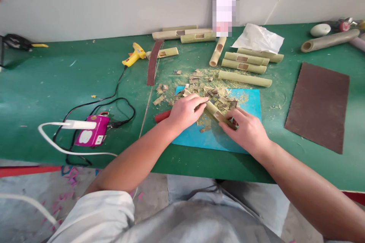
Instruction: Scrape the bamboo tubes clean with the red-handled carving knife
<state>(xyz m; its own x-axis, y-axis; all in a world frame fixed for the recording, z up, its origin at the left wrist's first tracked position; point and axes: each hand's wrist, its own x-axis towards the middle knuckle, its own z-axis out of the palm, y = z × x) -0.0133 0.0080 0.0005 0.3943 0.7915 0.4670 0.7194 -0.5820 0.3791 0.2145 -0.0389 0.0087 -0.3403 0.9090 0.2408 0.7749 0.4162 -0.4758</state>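
A pale bamboo tube [212, 109] with a rectangular notch lies slantwise between my hands, above a blue sheet [188, 140]. My left hand [186, 111] is closed over its far portion, fingertips on the tube; a dark edge shows under these fingers, too small to name. Around the near end, my right hand [247, 131] has its thumb and fingers wrapped, close to the notch. Beneath and behind the tube are wood shavings [203, 121] and several small dark scraps [212, 92]. A red handle-like thing [162, 116] pokes out beside my left wrist, its other end hidden.
Several notched bamboo tubes [245, 79] lie at the back, some by a white tissue [258, 38]. A brown sandpaper-like sheet [318, 108] is right; a brown strip [154, 62], yellow glue gun [134, 55] and magenta power strip [92, 131] with cords are left.
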